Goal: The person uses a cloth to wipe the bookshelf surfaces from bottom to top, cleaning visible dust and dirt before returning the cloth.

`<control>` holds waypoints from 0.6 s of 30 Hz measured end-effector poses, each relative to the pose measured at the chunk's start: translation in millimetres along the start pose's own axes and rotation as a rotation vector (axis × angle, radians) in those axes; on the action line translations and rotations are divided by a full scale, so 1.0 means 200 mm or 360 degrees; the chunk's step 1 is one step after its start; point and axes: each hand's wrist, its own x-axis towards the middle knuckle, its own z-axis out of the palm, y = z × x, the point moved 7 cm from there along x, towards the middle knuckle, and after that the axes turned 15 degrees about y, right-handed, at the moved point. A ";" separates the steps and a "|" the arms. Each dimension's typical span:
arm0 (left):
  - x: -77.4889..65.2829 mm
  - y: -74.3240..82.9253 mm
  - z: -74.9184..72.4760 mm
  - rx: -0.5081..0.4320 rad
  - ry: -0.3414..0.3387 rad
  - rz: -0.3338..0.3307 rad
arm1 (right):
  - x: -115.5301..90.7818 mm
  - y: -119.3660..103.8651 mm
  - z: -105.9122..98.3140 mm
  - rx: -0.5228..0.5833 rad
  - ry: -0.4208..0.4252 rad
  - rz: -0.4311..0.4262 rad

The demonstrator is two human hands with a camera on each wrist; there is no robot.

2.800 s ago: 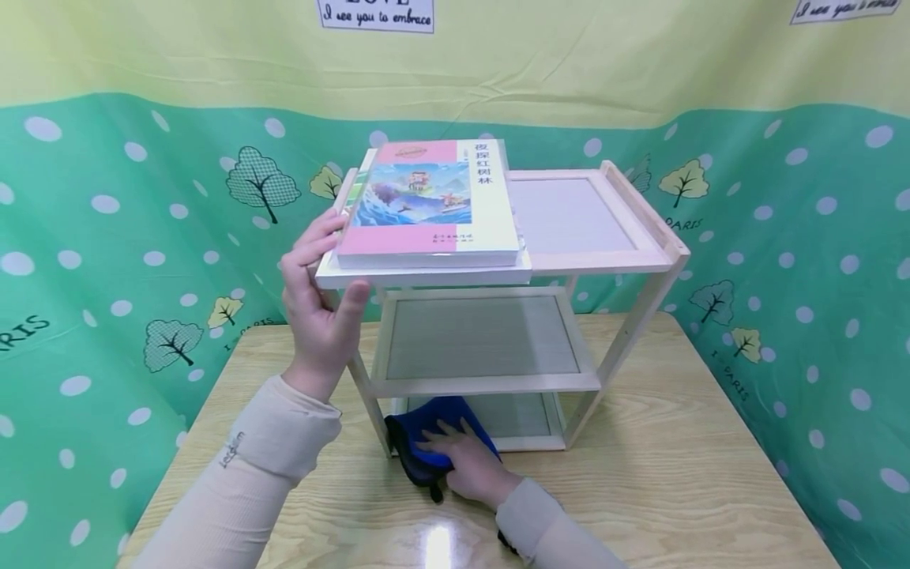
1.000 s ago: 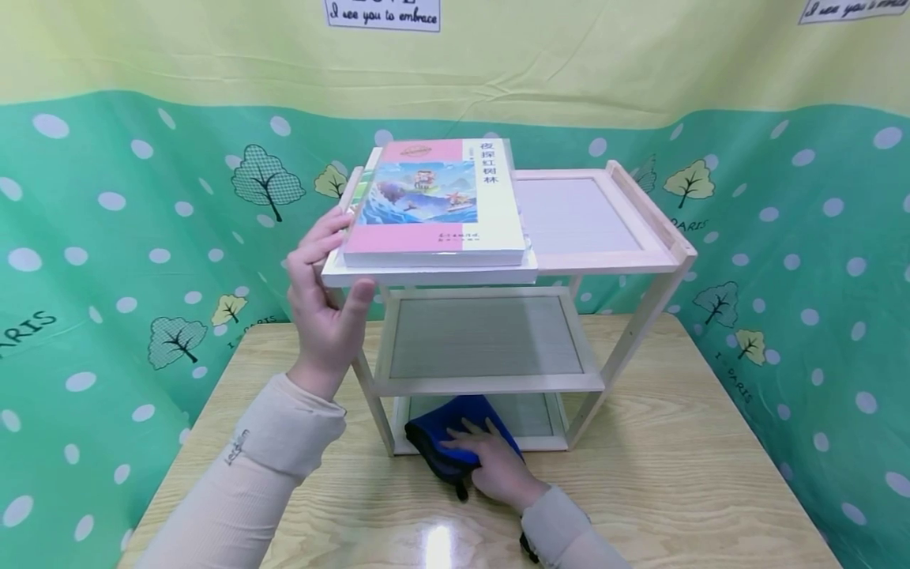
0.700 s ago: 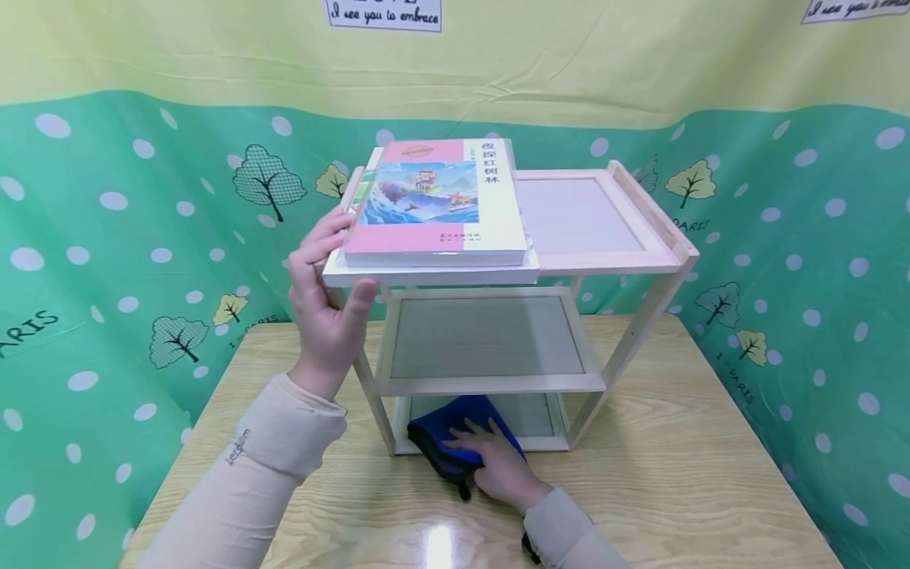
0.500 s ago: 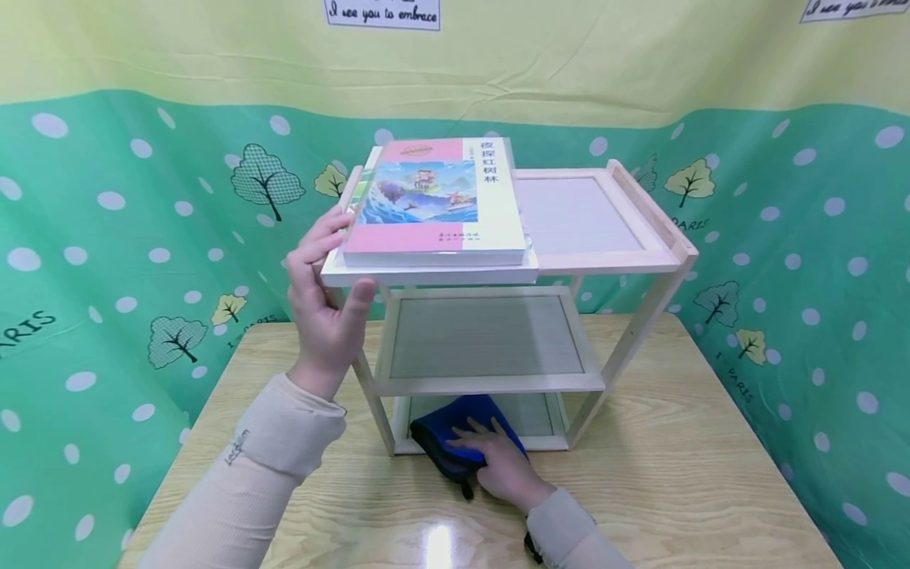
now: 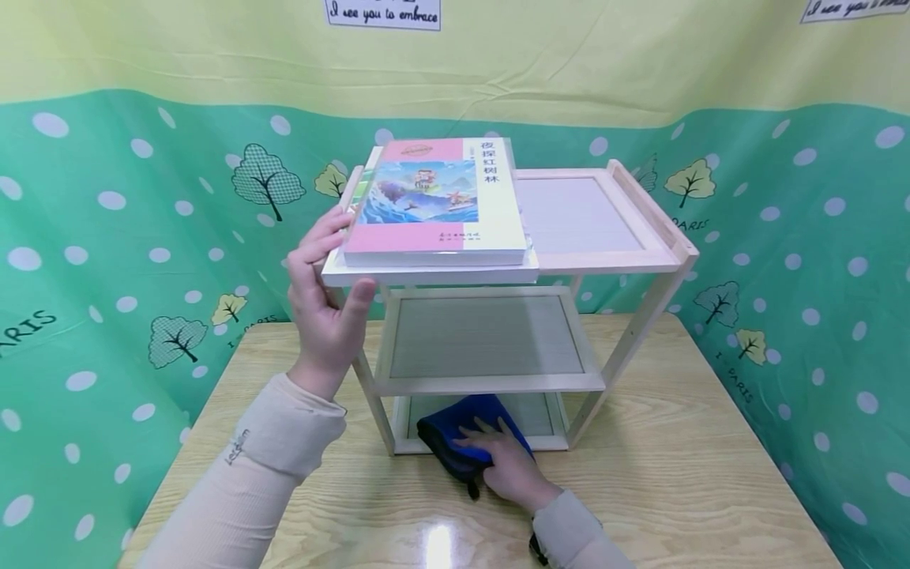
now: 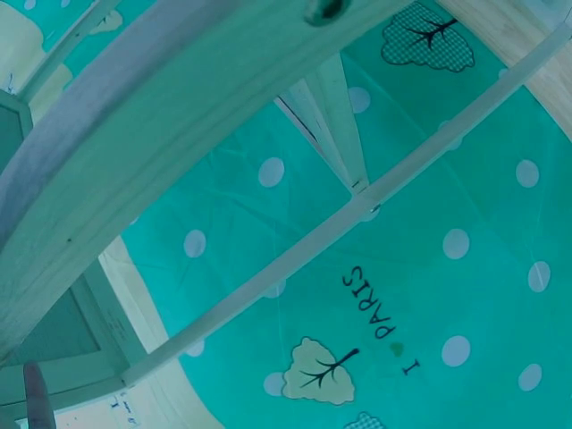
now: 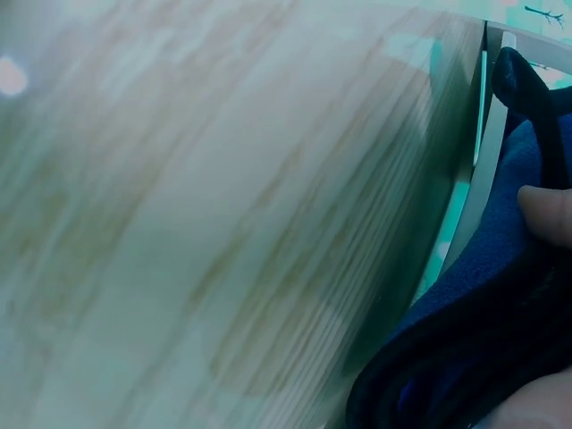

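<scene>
A: What do you count?

B: One three-tiered shelf unit of pale wood (image 5: pixel 635 336), standing on one wood-grain bench (image 5: pixel 682 458). I can make out two books on its top board (image 5: pixel 576 213): a pink-and-cream paperback with a sea scene (image 5: pixel 430 197), lying over a wider white book (image 5: pixel 426 276). There's one blue fabric item with black trim (image 5: pixel 465 415).

A: And the hands?

B: Two. The left hand (image 5: pixel 321 316) grasps the shelf unit's upper left corner, right beside the books. The right hand (image 5: pixel 512 470) grips the blue fabric item, fingers spread over its top, at the front of the bottom board (image 5: pixel 538 413); the item juts out past that edge.

A: Anything hard to see?

B: The paperback covers most of the white book, and I can't tell whether the left fingers touch it. The middle board (image 5: pixel 490 340) hides the back of the bottom one. The left wrist view catches just one fingertip (image 6: pixel 37 398); the right wrist view cuts off the blue fabric item. Two printed signs (image 5: pixel 384 12) on the green-and-yellow curtain (image 5: pixel 199 182) are cropped at the top.
</scene>
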 end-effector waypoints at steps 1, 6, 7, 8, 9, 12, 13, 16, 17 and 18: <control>0.00 0.00 0.00 0.0004 0.0000 0.0002 | 0.00 0.00 0.00 0.0000 0.0008 -0.0002; 0.00 0.00 0.00 0.0014 -0.0001 0.0007 | -0.01 0.01 -0.01 -0.0001 0.0033 0.0006; 0.00 0.00 0.00 0.0013 -0.0002 0.0007 | -0.01 0.02 -0.01 0.0002 0.0035 0.0010; 0.00 0.00 0.00 0.0013 -0.0003 0.0006 | -0.01 0.02 -0.01 0.0000 0.0035 0.0014; 0.00 0.00 0.00 0.0012 -0.0005 0.0005 | -0.01 0.02 -0.01 0.0006 0.0036 0.0019; 0.00 0.00 0.00 0.0009 -0.0006 0.0005 | -0.01 0.03 -0.02 0.0017 0.0039 0.0027; 0.00 0.00 0.00 0.0008 -0.0006 0.0004 | -0.01 0.03 -0.02 0.0024 0.0042 0.0028; 0.00 0.00 0.00 0.0011 -0.0007 0.0004 | -0.02 0.04 -0.03 0.0039 0.0060 0.0035; 0.00 0.00 0.00 0.0013 -0.0008 0.0003 | -0.02 0.04 -0.03 0.0041 0.0065 0.0038; 0.00 0.00 0.00 0.0015 -0.0009 0.0002 | -0.02 0.04 -0.03 0.0039 0.0070 0.0039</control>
